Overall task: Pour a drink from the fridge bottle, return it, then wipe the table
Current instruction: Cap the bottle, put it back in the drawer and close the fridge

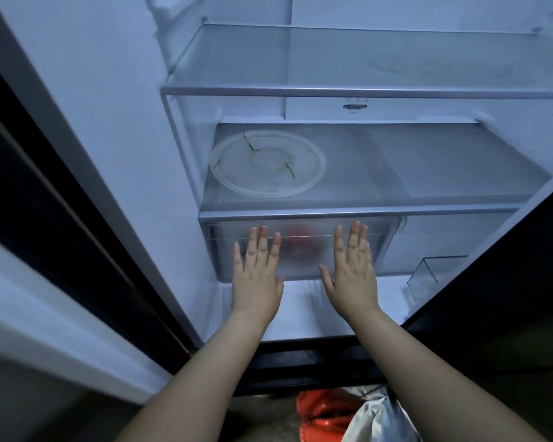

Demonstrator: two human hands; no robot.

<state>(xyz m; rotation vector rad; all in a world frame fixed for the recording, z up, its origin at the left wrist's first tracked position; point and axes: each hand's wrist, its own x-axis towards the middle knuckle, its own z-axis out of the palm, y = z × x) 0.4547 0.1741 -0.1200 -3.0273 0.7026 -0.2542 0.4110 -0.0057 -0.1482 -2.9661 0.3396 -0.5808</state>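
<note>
The fridge stands open in front of me. My left hand (257, 271) and my right hand (351, 269) are both stretched out flat, fingers straight, against the front of the frosted drawer (304, 266) under the lower glass shelf (358, 212). Something red (300, 245) shows blurred through the drawer front between my hands. No bottle is in view. Neither hand holds anything.
A clear round plastic lid or dish (267, 164) lies on the left of the lower shelf. The upper glass shelf (364, 90) is bare. A clear door bin (434, 272) is at the right. A red and silver bag (342, 413) lies on the floor below.
</note>
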